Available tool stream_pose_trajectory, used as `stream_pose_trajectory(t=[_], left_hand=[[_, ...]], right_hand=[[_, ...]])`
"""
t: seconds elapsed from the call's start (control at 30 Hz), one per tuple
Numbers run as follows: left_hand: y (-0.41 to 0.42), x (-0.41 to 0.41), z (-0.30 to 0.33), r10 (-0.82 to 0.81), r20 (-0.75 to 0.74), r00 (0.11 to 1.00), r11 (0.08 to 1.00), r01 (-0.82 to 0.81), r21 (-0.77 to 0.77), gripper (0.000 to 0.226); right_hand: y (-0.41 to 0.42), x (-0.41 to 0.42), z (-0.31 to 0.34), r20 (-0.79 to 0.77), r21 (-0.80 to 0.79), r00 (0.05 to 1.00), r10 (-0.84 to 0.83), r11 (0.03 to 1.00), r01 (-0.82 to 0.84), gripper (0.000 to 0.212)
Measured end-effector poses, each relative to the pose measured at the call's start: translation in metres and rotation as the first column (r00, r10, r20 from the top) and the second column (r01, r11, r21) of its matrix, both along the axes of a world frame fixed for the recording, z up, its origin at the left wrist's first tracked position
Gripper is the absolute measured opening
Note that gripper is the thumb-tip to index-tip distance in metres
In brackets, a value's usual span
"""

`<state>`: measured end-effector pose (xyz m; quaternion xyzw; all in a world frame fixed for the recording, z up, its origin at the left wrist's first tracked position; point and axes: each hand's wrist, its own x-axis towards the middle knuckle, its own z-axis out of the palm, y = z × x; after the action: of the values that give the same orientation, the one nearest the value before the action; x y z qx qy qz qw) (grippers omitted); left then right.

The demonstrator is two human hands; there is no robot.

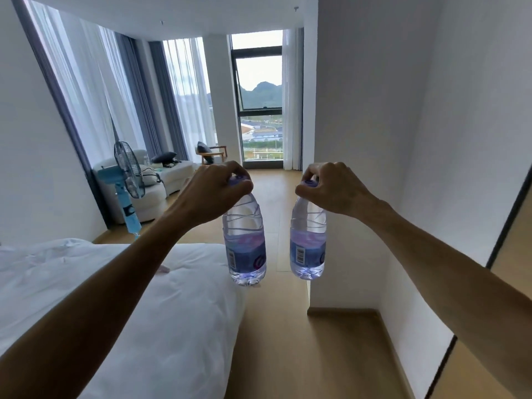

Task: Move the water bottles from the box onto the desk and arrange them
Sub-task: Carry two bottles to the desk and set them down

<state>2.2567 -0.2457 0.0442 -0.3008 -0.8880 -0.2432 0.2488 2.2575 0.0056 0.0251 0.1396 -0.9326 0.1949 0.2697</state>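
Note:
Two clear water bottles with purple-blue labels and purple caps hang in the air in front of me. My left hand (214,187) grips the cap of the left bottle (244,240). My right hand (331,188) grips the cap of the right bottle (308,240). Both bottles hang upright, side by side and apart, above the wooden floor beside the bed. No box and no desk are in view.
A white bed (100,298) fills the lower left. A white wall corner (345,226) stands at the right, with a wood-panelled door edge (509,254) beyond. A wooden floor aisle (273,355) runs ahead toward a window. A blue standing fan (129,180) and white sofa (155,180) are far left.

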Motion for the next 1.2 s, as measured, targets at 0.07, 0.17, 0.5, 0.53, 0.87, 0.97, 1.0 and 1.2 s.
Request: stream_pose_trajectory(t=[0.07, 0.17, 0.5, 0.53, 0.87, 0.97, 1.0, 1.2], left_hand=[[0.008, -0.04, 0.0, 0.024, -0.005, 1.0, 1.0, -0.024, -0.001, 0.021], [0.017, -0.098, 0.003, 0.068, 0.003, 0.998, 0.998, -0.068, -0.017, 0.022], [0.034, -0.29, 0.001, 0.191, 0.0, 0.982, 0.982, -0.191, -0.001, 0.028], [0.033, -0.311, -0.003, 0.201, -0.004, 0.98, 0.98, -0.201, -0.004, 0.029], [0.007, -0.54, -0.027, 0.174, 0.05, 0.983, 0.985, -0.173, -0.026, 0.025], [0.002, -0.612, -0.024, 0.163, 0.074, 0.984, 0.985, -0.158, -0.065, 0.026], [0.001, -0.635, -0.023, 0.161, 0.08, 0.984, 0.986, -0.155, -0.067, 0.026], [0.0, -0.771, -0.022, 0.165, 0.093, 0.982, 0.985, -0.16, -0.061, 0.022]], right_hand=[[0.006, -0.044, 0.0, -0.01, -0.011, 0.999, 0.039, 0.999, -0.039, 0.019], [0.017, -0.11, 0.004, -0.001, -0.019, 0.996, 0.09, 0.996, -0.09, 0.02], [0.035, -0.321, -0.004, -0.028, -0.026, 0.991, 0.128, 0.991, -0.129, 0.028], [0.035, -0.343, -0.005, -0.027, -0.023, 0.992, 0.126, 0.992, -0.127, 0.027], [0.01, -0.567, -0.019, 0.013, -0.05, 0.99, 0.143, 0.989, -0.142, 0.021], [0.003, -0.632, -0.02, 0.033, -0.053, 0.989, 0.147, 0.988, -0.145, 0.023], [0.0, -0.653, -0.021, 0.037, -0.051, 0.988, 0.147, 0.988, -0.145, 0.024], [0.002, -0.783, -0.02, 0.024, -0.088, 0.99, 0.141, 0.986, -0.138, 0.023]])
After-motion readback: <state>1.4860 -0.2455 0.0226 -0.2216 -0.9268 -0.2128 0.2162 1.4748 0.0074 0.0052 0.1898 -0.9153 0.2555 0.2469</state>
